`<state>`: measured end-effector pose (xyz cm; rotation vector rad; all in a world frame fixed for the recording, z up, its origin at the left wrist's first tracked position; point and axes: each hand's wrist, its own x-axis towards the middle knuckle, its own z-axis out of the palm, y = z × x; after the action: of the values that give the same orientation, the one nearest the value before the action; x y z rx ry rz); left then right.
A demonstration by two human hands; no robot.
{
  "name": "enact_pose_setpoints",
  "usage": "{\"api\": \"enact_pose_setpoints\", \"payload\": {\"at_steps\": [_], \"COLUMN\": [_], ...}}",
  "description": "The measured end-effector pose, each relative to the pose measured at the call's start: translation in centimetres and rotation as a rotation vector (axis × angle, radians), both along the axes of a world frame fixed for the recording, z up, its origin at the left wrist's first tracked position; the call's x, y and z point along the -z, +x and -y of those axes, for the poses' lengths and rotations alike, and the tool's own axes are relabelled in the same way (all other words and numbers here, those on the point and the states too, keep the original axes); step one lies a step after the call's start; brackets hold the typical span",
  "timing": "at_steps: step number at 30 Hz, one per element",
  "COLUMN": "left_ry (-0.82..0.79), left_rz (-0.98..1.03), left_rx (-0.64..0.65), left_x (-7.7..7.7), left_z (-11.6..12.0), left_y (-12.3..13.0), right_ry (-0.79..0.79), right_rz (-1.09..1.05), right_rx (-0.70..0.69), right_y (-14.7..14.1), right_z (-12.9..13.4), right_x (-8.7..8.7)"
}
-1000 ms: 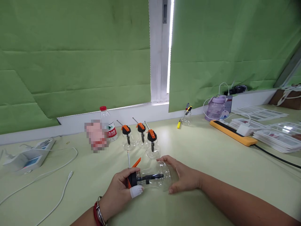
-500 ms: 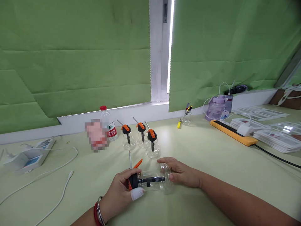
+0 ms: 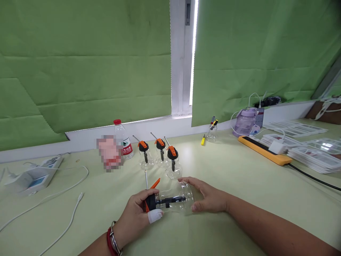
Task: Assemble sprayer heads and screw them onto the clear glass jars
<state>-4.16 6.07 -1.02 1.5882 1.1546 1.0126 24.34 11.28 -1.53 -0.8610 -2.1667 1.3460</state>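
A clear bottle (image 3: 173, 190) with a black and orange lid lies on its side between my hands, its base toward the right. My left hand (image 3: 140, 208), a white wrap on its thumb, is closed round the lid (image 3: 150, 202). A thin metal spout (image 3: 146, 179) sticks up past my left fingers, beside an orange lever (image 3: 155, 183). Inside the bottle runs a black stem (image 3: 174, 200). My right hand (image 3: 209, 197) cups the rounded base, fingers over the far side and thumb at the near side. Several similar bottles (image 3: 173, 165) stand upright just beyond, spouts slanting up.
A water bottle (image 3: 127, 145) with a red cap stands at the back left beside a blurred pink item (image 3: 110, 153). White cables (image 3: 71, 217) and a power strip (image 3: 44, 177) lie left. Screwdrivers stand in a jar (image 3: 212, 134). An orange power strip (image 3: 263, 150) and stacked white sheets (image 3: 314, 158) are right.
My right thumb has slid a little toward me along the base, and the hand has spread slightly. The bottle has turned slightly. My left hand keeps its hold on the lid.
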Motion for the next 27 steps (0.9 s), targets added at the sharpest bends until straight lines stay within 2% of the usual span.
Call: {"api": "enact_pose_setpoints", "payload": {"at_steps": [10,14,18,27], "left_ry": [0.049,0.034,0.028,0.058], "left_rz": [-0.044,-0.038,-0.033,-0.053], "left_rx": [0.016,0.006,-0.019,-0.004], "left_x": [-0.5,-0.3,-0.1,-0.5], "left_z": [0.2,0.1,0.0,0.2], "left_y": [0.2,0.1,0.1,0.3], "right_ry": [0.065,0.082,0.020,0.059], "right_rz": [0.030,0.017,-0.033,0.013], "right_rx": [-0.023,-0.052,-0.032,-0.021], "right_y": [-1.0,-0.5,0.0,-0.3], "right_z": [0.4,0.1,-0.1,0.0], "right_x": [-2.0,-0.9,0.5,-0.5]}}
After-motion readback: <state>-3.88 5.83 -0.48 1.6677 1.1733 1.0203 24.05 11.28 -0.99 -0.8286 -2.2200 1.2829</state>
